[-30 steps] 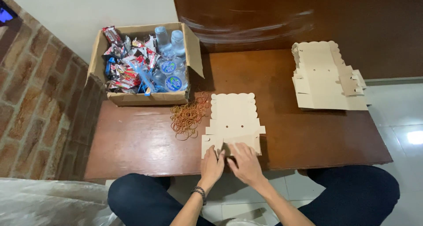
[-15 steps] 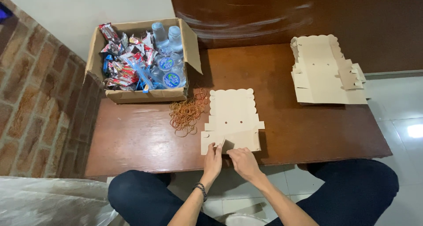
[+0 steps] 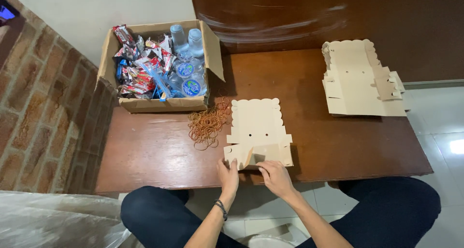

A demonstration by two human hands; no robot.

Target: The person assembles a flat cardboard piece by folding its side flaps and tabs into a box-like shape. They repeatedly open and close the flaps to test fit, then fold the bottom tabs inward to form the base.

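A flat cream cardboard box blank (image 3: 256,124) with a scalloped far edge lies on the brown wooden table (image 3: 145,151), near its front edge. My left hand (image 3: 228,177) grips the blank's near left flap. My right hand (image 3: 275,176) pinches the near middle flap, which is lifted and partly folded. Both hands are close together at the blank's near end.
An open cardboard carton (image 3: 159,66) with snack packets and sealed water cups stands at the back left. A heap of rubber bands (image 3: 207,124) lies between it and the blank. A stack of flat box blanks (image 3: 362,81) rests at the right. A brick wall (image 3: 38,98) flanks the left.
The near flaps of the blank have been folded up further under my fingers. My hands stayed at its near edge.
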